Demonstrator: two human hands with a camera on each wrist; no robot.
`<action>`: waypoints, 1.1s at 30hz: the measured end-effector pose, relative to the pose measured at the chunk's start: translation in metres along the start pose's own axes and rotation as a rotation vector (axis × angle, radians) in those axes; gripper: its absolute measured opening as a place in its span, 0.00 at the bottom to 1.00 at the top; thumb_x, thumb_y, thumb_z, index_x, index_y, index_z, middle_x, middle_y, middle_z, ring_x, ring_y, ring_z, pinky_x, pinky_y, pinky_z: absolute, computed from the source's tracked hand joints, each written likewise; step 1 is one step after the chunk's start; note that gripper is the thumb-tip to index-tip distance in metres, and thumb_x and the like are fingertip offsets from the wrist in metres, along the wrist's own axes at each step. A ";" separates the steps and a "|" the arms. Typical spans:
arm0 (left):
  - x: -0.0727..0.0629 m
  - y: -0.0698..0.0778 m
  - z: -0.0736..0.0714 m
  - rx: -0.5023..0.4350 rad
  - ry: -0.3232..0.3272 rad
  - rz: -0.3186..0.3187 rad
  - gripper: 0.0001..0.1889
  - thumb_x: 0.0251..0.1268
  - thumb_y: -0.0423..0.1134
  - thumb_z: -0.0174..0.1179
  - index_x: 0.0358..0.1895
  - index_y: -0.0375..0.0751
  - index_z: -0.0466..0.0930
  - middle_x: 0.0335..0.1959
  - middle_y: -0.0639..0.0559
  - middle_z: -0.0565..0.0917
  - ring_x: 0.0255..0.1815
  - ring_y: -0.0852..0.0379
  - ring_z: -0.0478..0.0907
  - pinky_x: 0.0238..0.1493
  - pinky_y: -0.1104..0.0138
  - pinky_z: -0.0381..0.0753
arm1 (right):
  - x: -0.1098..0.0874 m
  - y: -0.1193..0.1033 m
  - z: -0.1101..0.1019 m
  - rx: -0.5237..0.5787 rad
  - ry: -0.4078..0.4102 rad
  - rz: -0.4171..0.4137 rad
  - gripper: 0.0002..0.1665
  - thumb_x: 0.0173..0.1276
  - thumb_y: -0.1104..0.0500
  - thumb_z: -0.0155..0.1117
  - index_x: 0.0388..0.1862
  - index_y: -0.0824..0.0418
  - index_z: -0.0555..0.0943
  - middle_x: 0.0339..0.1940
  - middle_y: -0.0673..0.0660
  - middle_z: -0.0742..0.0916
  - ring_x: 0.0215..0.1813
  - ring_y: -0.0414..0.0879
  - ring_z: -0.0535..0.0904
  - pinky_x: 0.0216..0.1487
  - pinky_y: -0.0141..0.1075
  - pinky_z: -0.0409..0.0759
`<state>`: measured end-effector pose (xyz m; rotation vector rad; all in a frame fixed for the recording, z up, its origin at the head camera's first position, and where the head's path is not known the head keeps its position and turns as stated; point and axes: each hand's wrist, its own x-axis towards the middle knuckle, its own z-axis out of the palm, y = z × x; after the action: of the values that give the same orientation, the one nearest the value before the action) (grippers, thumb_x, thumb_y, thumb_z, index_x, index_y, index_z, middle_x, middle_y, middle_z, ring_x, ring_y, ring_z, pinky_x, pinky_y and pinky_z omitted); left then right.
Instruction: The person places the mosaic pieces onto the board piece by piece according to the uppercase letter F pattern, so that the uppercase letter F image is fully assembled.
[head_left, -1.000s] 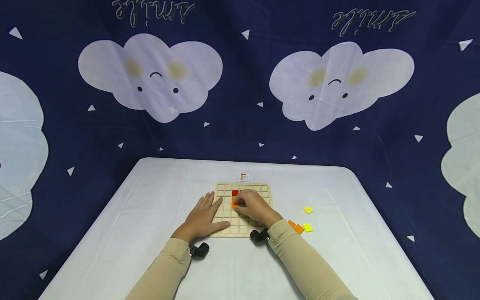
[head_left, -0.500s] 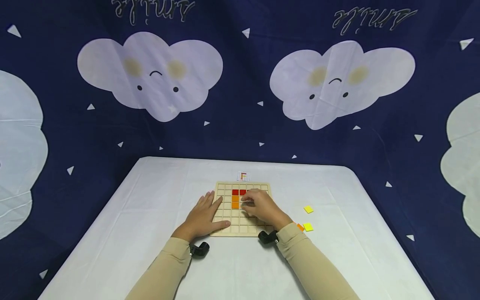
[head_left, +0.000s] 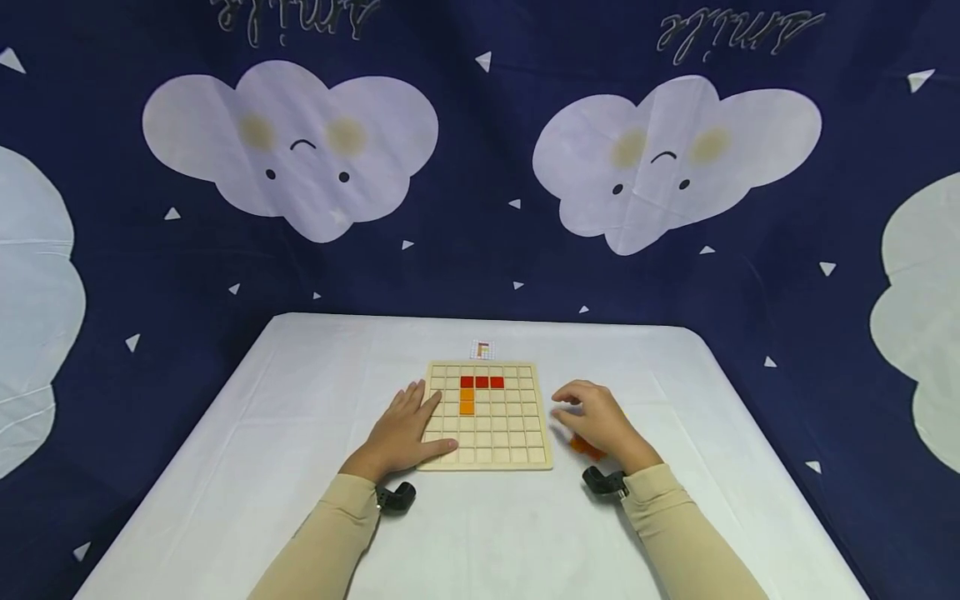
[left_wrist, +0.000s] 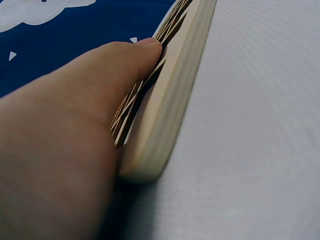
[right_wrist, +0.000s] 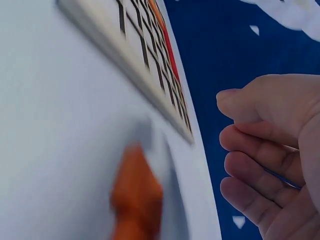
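Note:
A light wooden grid board lies on the table. On it, red square tiles form a row, and orange tiles run down from the row's left end. My left hand rests over the board's left edge with fingers spread; in the left wrist view the thumb lies on the board. My right hand is off the board's right side, fingers loosely bent and nothing between them. Loose orange tiles lie beneath it, blurred in the right wrist view. The yellow tiles are hidden behind this hand.
A small printed pattern card lies just beyond the board's far edge. White cloth covers the table, and a dark blue cloud-print curtain hangs behind it.
My right hand has left the board and moved right, over the loose tiles. A row of red tiles now shows where it covered the grid. The left hand has stayed put.

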<state>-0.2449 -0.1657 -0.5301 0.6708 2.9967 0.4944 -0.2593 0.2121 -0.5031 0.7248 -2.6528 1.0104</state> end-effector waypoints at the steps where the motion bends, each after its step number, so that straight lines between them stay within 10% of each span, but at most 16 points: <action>1: 0.000 0.000 0.000 -0.004 0.001 0.000 0.56 0.66 0.79 0.52 0.85 0.40 0.57 0.84 0.32 0.47 0.85 0.39 0.39 0.82 0.51 0.37 | -0.005 0.004 -0.004 -0.006 0.004 0.019 0.12 0.66 0.64 0.79 0.48 0.64 0.89 0.47 0.52 0.89 0.49 0.52 0.85 0.50 0.50 0.86; 10: 0.001 -0.002 0.002 -0.014 0.001 0.008 0.57 0.65 0.80 0.52 0.85 0.40 0.57 0.85 0.33 0.46 0.85 0.39 0.39 0.82 0.51 0.37 | -0.041 0.025 -0.028 -0.053 0.047 0.055 0.11 0.65 0.66 0.79 0.45 0.63 0.90 0.44 0.52 0.89 0.47 0.52 0.86 0.50 0.51 0.86; 33: -0.001 0.001 -0.002 -0.043 0.017 0.024 0.56 0.66 0.78 0.54 0.84 0.38 0.58 0.84 0.31 0.48 0.85 0.37 0.40 0.82 0.49 0.38 | -0.058 0.017 -0.015 -0.096 -0.038 -0.020 0.16 0.61 0.58 0.85 0.45 0.58 0.89 0.45 0.48 0.88 0.46 0.44 0.82 0.47 0.45 0.83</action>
<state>-0.2435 -0.1661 -0.5278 0.7043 2.9879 0.5669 -0.2176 0.2543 -0.5224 0.7558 -2.6993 0.8653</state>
